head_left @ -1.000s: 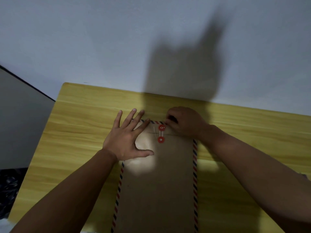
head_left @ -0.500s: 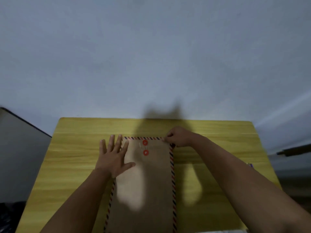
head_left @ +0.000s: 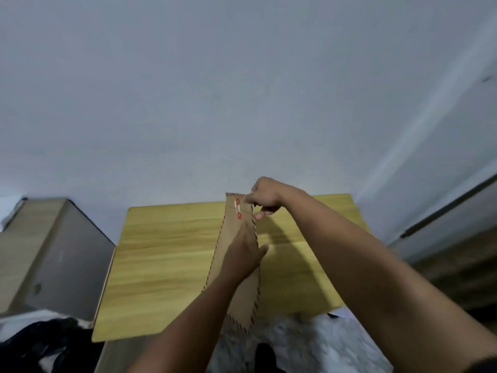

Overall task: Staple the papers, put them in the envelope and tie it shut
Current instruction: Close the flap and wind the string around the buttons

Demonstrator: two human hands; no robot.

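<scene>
My fingers (head_left: 256,216) on the right hand (head_left: 265,196) are curled in a pinch at the top right corner of the envelope (head_left: 233,254), and from here I cannot tell whether they hold the string or only the paper edge; my left hand (head_left: 243,258) lies flat and straight-fingered against the envelope's face, lower down, bracing it. The desk (head_left: 166,254) runs wide and yellow under all this, and the envelope is tilted up off it, its top end raised toward the wall and its bottom end hanging past the near edge. The flap looks folded down already, with the two red buttons (head_left: 238,210) one above the other near the top and a pale line joining them, which I take for the string. No loose papers show, so I judge they are inside and the tying is the step in hand, perhaps nearly done. To do it well I should keep the left palm firm so the envelope doesn't twist, keep the string taut, and wrap it snugly around the buttons. The string end is too small and blurred to make out.
</scene>
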